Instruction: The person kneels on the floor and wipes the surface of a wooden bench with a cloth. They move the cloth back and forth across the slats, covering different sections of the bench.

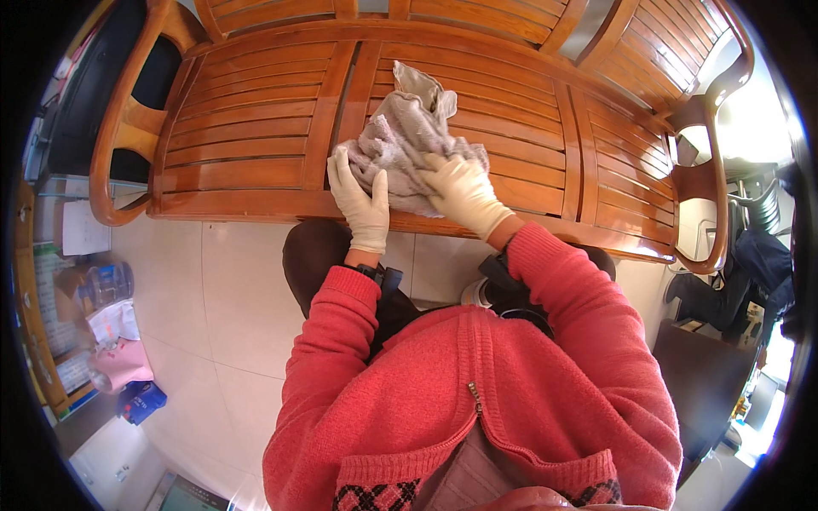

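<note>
A crumpled greyish-pink towel [399, 137] lies bunched on the slatted seat of a varnished wooden bench [243, 128]. My left hand [361, 207], in a cream rubber glove, cups its near left edge, with folds of towel between thumb and fingers. From the right, my right hand [466, 195], gloved alike, has its fingers pressed into the cloth. One corner of the towel stands up on the far side, away from both hands. Part of the left fingertips is hidden by the folds.
Curved wooden armrests bound the bench at left [102, 147] and right [716, 191]. On the left, a pink bag [121, 364] and a blue package [140, 401] sit near a cabinet. A dark-topped table [700, 370] stands at right, near a person's dark-clothed legs [709, 300].
</note>
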A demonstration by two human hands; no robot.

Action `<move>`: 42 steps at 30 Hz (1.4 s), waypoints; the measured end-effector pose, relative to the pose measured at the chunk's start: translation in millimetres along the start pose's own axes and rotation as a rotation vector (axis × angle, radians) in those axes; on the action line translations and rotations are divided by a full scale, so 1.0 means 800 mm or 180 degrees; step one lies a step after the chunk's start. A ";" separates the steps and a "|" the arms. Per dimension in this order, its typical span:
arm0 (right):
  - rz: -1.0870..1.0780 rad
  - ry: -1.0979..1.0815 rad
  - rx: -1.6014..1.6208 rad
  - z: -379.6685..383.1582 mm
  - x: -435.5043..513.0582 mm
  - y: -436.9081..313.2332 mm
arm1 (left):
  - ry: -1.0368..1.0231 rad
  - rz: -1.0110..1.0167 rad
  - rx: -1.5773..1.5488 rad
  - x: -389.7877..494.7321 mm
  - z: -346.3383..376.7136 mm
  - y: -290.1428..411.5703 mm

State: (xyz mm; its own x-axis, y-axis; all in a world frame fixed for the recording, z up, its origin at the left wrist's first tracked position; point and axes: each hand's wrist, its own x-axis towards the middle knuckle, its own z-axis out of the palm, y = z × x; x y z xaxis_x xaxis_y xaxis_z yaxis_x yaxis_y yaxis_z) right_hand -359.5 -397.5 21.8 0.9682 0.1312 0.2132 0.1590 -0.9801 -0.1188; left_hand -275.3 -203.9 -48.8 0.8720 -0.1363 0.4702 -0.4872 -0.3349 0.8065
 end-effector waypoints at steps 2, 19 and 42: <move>0.0282 -0.0009 -0.0029 -0.005 -0.016 0.027 | -0.0035 0.0122 0.0183 -0.001 0.001 0.000; 0.2621 -0.0031 -0.0780 -0.058 -0.211 0.169 | -0.0279 0.0305 0.0850 -0.004 0.004 -0.007; 0.0332 -0.0571 -0.0529 0.024 0.032 -0.030 | -0.0051 0.0166 0.0383 0.000 0.008 -0.003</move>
State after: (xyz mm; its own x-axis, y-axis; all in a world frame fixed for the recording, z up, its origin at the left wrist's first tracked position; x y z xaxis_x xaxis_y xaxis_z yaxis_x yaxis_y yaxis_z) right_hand -334.5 -367.7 11.4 0.9988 0.0381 0.0311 0.0370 -0.9988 0.0330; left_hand -273.9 -208.9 -52.6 0.8467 -0.1708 0.5038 -0.5235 -0.4363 0.7318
